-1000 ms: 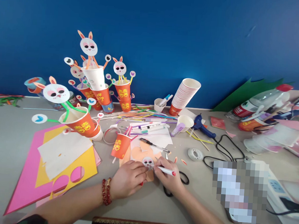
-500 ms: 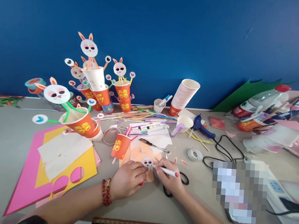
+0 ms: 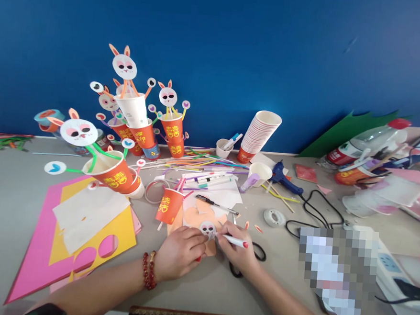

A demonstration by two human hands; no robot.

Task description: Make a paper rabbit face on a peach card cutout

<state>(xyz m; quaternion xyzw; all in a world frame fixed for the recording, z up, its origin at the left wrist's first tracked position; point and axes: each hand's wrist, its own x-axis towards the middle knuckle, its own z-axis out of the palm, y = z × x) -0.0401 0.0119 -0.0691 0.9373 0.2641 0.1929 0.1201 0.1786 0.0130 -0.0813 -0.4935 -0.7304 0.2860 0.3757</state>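
A small round white paper rabbit face (image 3: 208,229), with dark eyes, lies on peach paper (image 3: 195,216). My left hand (image 3: 183,251) has its fingers curled together, their tips pressing the near left edge of the face. A small red thing (image 3: 198,259), too little to make out, shows at those fingers. In my right hand (image 3: 237,250) is a white marker pen (image 3: 236,241) with a red end, its tip at the face's right edge. Black-handled scissors (image 3: 259,251) lie partly under that hand. Small peach ear pieces (image 3: 258,228) rest beyond it.
An orange paper cup (image 3: 170,206) tilts beside my left hand. Several rabbit-faced cup figures (image 3: 117,174) stand at left, near pink and yellow sheets (image 3: 42,232). Behind are straws and markers (image 3: 213,179), stacked cups (image 3: 258,137) and a blue glue gun (image 3: 284,178). A power strip (image 3: 392,271) lies right.
The marker pen in my right hand has shifted very slightly to the left. My left hand stays at the edge of the rabbit face.
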